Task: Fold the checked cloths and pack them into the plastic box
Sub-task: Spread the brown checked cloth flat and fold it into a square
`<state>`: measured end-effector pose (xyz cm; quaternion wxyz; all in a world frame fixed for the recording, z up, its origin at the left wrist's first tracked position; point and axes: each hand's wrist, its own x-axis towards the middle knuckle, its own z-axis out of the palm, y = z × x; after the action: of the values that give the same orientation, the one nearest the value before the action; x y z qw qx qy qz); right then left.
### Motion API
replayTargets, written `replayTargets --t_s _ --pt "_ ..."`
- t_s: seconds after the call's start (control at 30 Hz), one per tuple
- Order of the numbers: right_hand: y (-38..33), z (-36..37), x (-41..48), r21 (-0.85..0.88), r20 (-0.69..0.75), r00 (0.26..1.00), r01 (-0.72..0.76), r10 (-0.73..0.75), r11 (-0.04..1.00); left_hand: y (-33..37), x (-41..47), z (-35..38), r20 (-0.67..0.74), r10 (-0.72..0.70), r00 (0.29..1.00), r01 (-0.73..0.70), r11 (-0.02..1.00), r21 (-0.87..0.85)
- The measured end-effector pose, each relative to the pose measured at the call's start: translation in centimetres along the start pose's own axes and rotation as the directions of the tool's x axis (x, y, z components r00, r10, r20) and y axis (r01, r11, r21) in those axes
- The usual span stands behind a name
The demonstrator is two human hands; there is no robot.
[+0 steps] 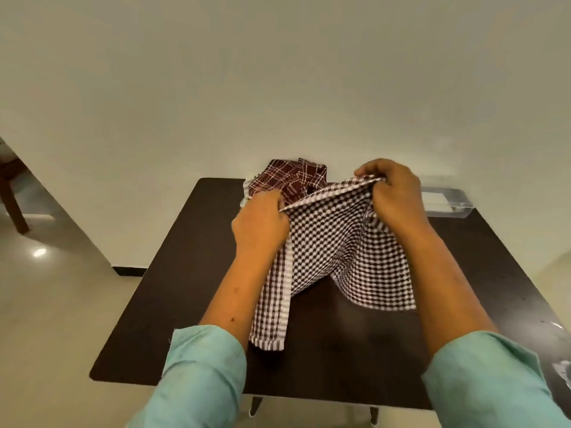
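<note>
A brown-and-white checked cloth (333,245) hangs over the dark table (173,288), held up by its top edge. My left hand (259,223) grips the left end of that edge. At the right end, my right hand (392,193) pinches the edge with curled fingers. The cloth's lower part drapes onto the table, with a striped flap hanging below my left wrist. Behind it lies a pile of maroon plaid cloths (287,179) at the table's far edge. The clear plastic box (445,200) sits at the far right corner, partly hidden by my right hand.
The table stands against a pale wall. A wooden chair leg (14,205) shows at the far left on the shiny floor. Something clear and shiny (564,372) lies at the table's right edge, cut off by the frame.
</note>
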<state>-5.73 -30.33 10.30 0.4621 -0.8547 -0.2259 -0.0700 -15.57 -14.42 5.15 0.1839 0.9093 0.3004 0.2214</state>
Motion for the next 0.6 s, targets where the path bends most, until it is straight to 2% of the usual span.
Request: replayTargets --t_s 0.1,0.23,0.37,0.47,0.53,0.6 --pt "1.7 0.7 -2.3 0.05 0.018 0.998 0.055 -0.056 0.997 -3.7 -2.9 2.9 -0.014 -0.098 0.995 0.099 0.995 0.02" --pt "3.6 1.3 -4.8 -0.023 0.063 0.995 0.079 -0.077 0.997 -7.0 -5.5 3.7 -0.093 -0.221 0.971 0.218 0.975 -0.036" --pt "4.4 0.7 -9.0 0.035 0.099 0.989 0.105 -0.108 0.994 -8.6 -9.3 2.8 -0.149 -0.258 0.954 0.249 0.965 -0.077" --pt "4.4 -0.4 -12.3 -0.096 0.253 0.965 0.098 -0.071 0.991 -8.9 -11.9 2.0 -0.184 -0.313 0.932 0.243 0.915 -0.323" --pt "4.4 -1.0 -14.2 -0.225 0.346 0.938 0.093 -0.01 0.97 -8.7 -13.2 1.6 -0.225 -0.372 0.901 0.191 0.803 -0.564" --pt "4.5 -1.7 -16.1 -0.302 0.368 0.929 0.088 0.031 0.949 -8.0 -14.7 1.1 -0.319 -0.412 0.854 0.09 0.72 -0.688"
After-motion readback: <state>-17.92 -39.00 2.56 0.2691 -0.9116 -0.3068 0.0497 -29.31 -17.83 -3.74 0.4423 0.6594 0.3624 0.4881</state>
